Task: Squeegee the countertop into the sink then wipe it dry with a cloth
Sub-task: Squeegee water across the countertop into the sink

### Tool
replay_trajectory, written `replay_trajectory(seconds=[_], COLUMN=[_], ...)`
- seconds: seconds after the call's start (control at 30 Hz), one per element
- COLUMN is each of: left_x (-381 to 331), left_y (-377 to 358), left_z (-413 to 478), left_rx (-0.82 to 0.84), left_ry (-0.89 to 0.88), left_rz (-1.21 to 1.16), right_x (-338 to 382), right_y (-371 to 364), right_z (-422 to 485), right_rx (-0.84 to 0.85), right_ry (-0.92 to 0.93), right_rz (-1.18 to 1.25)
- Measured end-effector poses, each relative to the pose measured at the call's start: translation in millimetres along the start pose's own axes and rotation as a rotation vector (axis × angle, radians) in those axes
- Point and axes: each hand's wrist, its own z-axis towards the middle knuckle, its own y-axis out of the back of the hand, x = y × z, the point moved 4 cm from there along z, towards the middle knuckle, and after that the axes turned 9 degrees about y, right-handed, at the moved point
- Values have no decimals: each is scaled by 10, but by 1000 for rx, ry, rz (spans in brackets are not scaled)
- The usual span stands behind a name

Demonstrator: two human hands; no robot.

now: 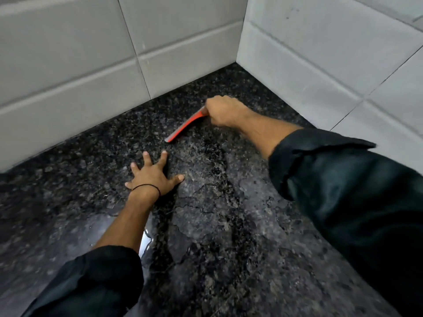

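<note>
Near the corner, right hand (pixel 225 110) fisted around squeegee (pixel 186 124).

Light is dim and even, with soft grey sheen on the wet dark table (pixel 206 225) and one bright glare spot beside the left forearm. The wall tiles (pixel 68 65) bow and their lines curve toward the edges from the wide lens. The whole frame is slightly soft, and the near sleeves (pixel 343 191) are blurred.
</note>
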Motion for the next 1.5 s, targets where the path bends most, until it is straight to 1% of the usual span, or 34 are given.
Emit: replay_trajectory(seconds=[0.13, 0.23, 0.3, 0.37, 0.47, 0.57, 0.63, 0.7, 0.77, 0.83, 0.93, 1.0, 1.03, 1.1, 1.17, 1.3, 1.4, 1.5], left_x=[17, 17, 19, 27, 86, 251, 464, 755, 1116, 1497, 2007, 2291, 2363, 2455, 2460, 2500, 2527, 2556], left_y=[20, 48, 66, 82, 67, -5, -52, -77, -118, -189, -340, -442, -485, -542, -549, -493, -509, -572], left_z=[-22, -55, -127, -232, -474, -734, -901, -1038, -1185, -1331, -1514, -1624, -1672, -1725, -1738, -1707, -1694, -1703], left_rx=[3, 40, 68, 56, -75, -219, -298, -369, -392, -339, -136, -23, 10, 32, 39, 72, 39, -49], left_ry=[-24, -18, -12, -31, -87, -138, -138, -82, 40, 172, 367, 481, 507, 509, 473, 436, 443, 460], left_rz=[17, 1, -20, -49, -125, -214, -247, -272, -306, -341, -334, -327, -332, -339, -343, -361, -421, -512], right_x=[-320, -505, -596, -695, -867, -1075, -1155, -1150, -939, -535, 272, 829, 1095, 1674, 2196, 3073, 3503, 3658], right_y=[-91, -261, -359, -421, -441, -385, -314, -218, -134, -93, -82, -139, -174, -230, -247, -253, -321, -305], right_z=[-669, -1268, -1667, -2017, -2503, -2886, -3000, -2952, -2740, -2400, -1863, -1461, -1271, -917, -635, -237, -50, 29], right_rx=[74, 124, 143, 152, 201, 325, 390, 340, 249, 167, 92, 87, 78, 67, 49, 3, 7, 20], right_ry=[-49, -99, -103, -120, -153, -177, -167, -178, -146, -58, 119, 207, 245, 336, 422, 532, 596, 616], right_rz=[-26, -18, 3, 12, -74, -208, -269, -252, -201, -112, 40, 77, 85, 101, 104, 54, 7, -78])
